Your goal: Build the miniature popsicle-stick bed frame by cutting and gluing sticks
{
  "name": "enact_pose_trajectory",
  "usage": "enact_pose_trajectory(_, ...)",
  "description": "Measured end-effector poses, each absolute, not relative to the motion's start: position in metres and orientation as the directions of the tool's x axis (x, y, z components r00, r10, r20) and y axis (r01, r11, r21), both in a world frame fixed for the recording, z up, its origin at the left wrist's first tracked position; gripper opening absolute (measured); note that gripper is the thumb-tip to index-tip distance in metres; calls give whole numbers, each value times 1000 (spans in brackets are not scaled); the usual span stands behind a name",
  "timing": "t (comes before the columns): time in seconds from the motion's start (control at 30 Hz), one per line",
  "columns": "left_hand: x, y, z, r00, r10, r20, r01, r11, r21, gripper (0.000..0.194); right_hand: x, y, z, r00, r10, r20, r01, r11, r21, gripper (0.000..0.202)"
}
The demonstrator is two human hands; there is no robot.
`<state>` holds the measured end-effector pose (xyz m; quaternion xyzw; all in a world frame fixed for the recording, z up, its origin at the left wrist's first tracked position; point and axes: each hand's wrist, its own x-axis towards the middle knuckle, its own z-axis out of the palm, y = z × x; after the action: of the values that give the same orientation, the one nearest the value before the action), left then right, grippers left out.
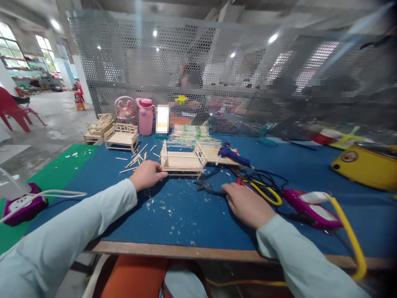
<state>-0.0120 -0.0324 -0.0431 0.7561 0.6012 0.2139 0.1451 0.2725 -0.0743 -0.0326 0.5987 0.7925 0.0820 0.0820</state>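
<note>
My left hand (pixel 146 175) pinches the near left corner of a miniature wooden bed (pixel 183 160), built from thin sticks and standing upright on the blue table. My right hand (pixel 248 203) lies low over the table to the right, its fingers closed on one handle of dark pliers (pixel 211 190). The pliers' jaws point left, just in front of the bed, with their handles spread. A blue glue gun (pixel 233 155) rests on a stick-built panel (pixel 214 154) behind them. Yellow-handled scissors (pixel 267 194) lie just beyond my right hand, partly hidden by cables.
Loose sticks (pixel 136 159) are scattered behind my left hand. Finished-looking small beds (pixel 121 137) stand at the back left, near a pink bottle (pixel 145 117) and a lit phone (pixel 163 119). Bundled sticks (pixel 190 134) lie behind. Purple power strips (pixel 313 210) and a yellow case (pixel 366 166) sit right.
</note>
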Motion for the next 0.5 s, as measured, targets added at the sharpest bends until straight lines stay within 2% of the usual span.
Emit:
enact_pose_trajectory(0.13, -30, -27, -35, 278, 957, 80, 818, -279, 502, 26, 250, -61, -27, -325, 936, -133, 905, 349, 242, 34)
enact_pose_trajectory(0.23, -43, -24, -42, 274, 957, 96, 752, -276, 599, 26, 247, -51, -18, -311, 931, -191, 905, 352, 240, 36)
enact_pose_trajectory(0.3, -46, -24, -49, 284, 953, 102, 706, -280, 650, 27, 246, -43, -8, -269, 932, -243, 921, 323, 219, 31)
enact_pose_trajectory(0.37, -43, -26, -55, 253, 959, 127, 711, -273, 648, 27, 244, -33, 1, -242, 936, -255, 937, 294, 189, 20)
enact_pose_trajectory(0.5, -29, -32, -60, 101, 968, 229, 768, -222, 601, 31, 236, -24, 0, -256, 934, -250, 941, 300, 158, 19)
